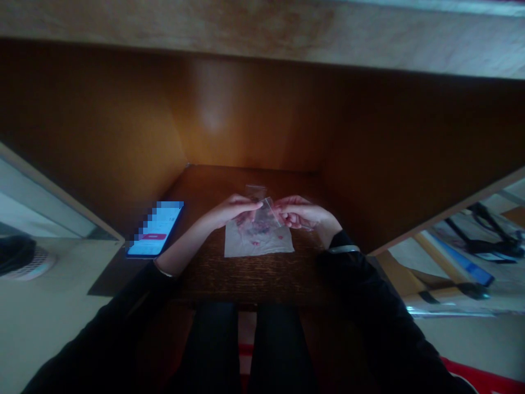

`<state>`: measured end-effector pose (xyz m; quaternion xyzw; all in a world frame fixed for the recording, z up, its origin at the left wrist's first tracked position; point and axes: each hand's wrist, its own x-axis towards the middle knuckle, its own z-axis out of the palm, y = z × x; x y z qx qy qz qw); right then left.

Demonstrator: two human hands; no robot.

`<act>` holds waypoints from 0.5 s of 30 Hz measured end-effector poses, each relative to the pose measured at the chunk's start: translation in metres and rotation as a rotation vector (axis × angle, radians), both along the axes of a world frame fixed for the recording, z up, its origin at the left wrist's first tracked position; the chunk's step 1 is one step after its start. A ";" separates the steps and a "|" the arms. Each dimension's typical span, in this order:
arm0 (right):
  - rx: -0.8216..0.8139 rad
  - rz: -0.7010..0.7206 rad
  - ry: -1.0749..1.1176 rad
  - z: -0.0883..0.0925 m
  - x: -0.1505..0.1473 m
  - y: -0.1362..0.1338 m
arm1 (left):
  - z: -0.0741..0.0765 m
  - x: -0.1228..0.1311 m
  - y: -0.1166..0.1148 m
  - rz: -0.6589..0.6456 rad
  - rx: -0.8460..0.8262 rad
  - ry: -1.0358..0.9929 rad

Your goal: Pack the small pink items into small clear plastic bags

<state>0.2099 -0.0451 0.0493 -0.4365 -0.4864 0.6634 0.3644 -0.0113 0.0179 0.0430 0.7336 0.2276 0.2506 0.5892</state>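
My left hand and my right hand meet above the desk, their fingertips pinching a small clear plastic bag from either side. Behind it, a second clear plastic piece lies on the dark wood, close to my fingers. Under my hands is a white sheet of paper or film with small red marks or pieces on it. The dim light hides what the bag contains.
A smartphone with a lit, pixelated screen lies left of my left arm on the dark wooden desk. Brown wooden panels enclose the desk on three sides. A dark shoe sits on the floor at the left.
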 end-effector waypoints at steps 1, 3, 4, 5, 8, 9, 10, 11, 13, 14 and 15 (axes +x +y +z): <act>0.000 -0.011 -0.004 -0.001 0.000 0.000 | 0.000 0.000 -0.001 0.006 0.018 0.003; 0.005 -0.040 -0.017 -0.002 -0.001 0.001 | 0.001 0.001 -0.002 0.030 0.037 0.000; 0.010 -0.053 -0.023 -0.002 -0.001 0.002 | 0.000 0.001 -0.003 0.049 0.038 -0.004; 0.016 -0.065 -0.025 -0.003 0.000 0.002 | 0.000 0.002 -0.003 0.065 0.033 -0.005; 0.000 -0.073 -0.002 -0.003 0.002 0.005 | -0.002 0.002 -0.003 0.084 -0.002 0.020; -0.010 -0.069 0.016 -0.003 0.003 0.006 | -0.003 0.002 -0.003 0.082 -0.014 0.029; -0.014 -0.061 0.035 -0.003 0.004 0.006 | -0.005 0.002 -0.002 0.081 -0.023 0.033; -0.011 -0.052 0.053 -0.004 0.005 0.007 | -0.006 0.002 -0.001 0.081 -0.029 0.030; 0.013 -0.034 0.091 -0.005 0.007 0.007 | -0.010 0.003 0.001 0.099 -0.022 0.001; 0.027 -0.025 0.110 -0.005 0.007 0.007 | -0.011 0.004 0.001 0.127 -0.009 -0.026; 0.041 -0.022 0.130 -0.005 0.007 0.007 | -0.012 0.005 0.001 0.167 0.012 -0.060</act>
